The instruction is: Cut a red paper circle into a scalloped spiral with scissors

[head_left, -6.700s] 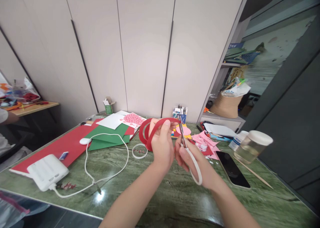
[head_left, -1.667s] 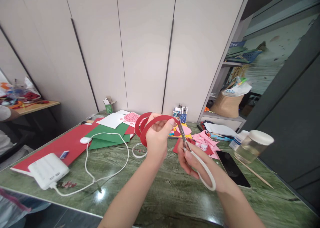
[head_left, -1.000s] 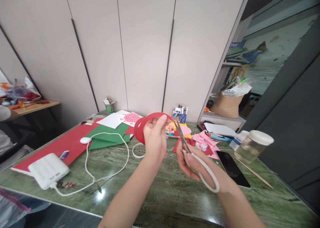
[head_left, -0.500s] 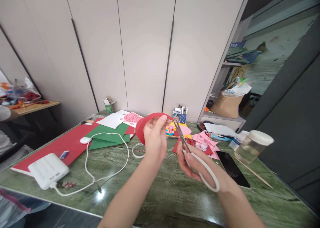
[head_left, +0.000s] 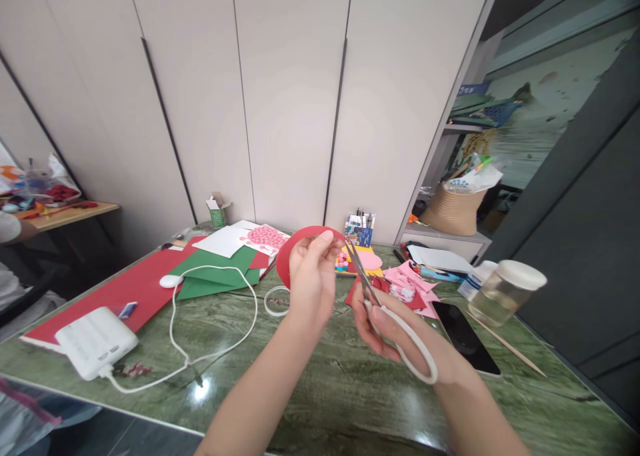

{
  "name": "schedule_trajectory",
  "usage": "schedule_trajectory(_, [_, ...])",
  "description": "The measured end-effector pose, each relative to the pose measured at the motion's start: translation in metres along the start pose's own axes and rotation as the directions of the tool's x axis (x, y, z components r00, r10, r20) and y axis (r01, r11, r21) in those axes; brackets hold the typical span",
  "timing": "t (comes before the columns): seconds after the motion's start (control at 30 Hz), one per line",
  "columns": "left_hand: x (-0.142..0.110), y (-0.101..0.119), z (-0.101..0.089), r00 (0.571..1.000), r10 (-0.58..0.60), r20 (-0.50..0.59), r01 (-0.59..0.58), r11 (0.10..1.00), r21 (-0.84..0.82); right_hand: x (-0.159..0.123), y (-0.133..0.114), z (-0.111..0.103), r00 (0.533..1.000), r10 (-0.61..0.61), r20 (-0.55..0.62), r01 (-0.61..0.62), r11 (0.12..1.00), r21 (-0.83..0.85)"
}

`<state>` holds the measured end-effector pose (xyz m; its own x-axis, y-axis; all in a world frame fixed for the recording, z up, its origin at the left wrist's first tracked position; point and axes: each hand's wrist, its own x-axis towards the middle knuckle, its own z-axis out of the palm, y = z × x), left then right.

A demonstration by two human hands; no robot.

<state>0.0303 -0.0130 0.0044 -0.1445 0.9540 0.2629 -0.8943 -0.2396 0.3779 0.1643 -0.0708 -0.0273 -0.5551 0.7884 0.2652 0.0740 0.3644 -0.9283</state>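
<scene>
My left hand (head_left: 314, 276) pinches a round piece of red paper (head_left: 286, 259) between thumb and fingers, held up above the table. Part of the paper is hidden behind the hand. In my right hand (head_left: 383, 323) is a pair of scissors (head_left: 367, 277) with white handles, the blades pointing up and left. Their tips come close to the paper's right edge; whether they touch it I cannot tell. Beyond the scissors lie pink paper scraps (head_left: 413, 284) and a pale pink oval (head_left: 371, 261) on yellow paper.
A white power adapter (head_left: 97, 341) and its cable lie at the left, beside green paper (head_left: 215, 276) and a long red sheet (head_left: 125, 289). To the right are a black phone (head_left: 465, 336), a wooden stick (head_left: 510, 346) and a lidded jar (head_left: 507, 293). A person's arm (head_left: 15, 228) shows far left.
The red paper has turned slightly in my left hand, so its left edge sits a little further right. The right hand and scissors have barely moved.
</scene>
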Motion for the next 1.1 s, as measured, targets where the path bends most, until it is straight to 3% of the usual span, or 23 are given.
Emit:
schedule_trajectory(0.37, [-0.0012,0.0029,0.0015,0.975,-0.197,-0.099,0.194,0.98,-0.038,-0.0002,0.0005,-0.0003,1.0,0.005,-0.004,-0.005,1.0,-0.01])
schedule_trajectory(1.1, [-0.0022,0.0042,0.0019,0.948,-0.297,-0.117,0.291,0.955,-0.061,0.0011,0.0002,-0.0003,0.999,0.033,0.005,-0.033,0.999,-0.015])
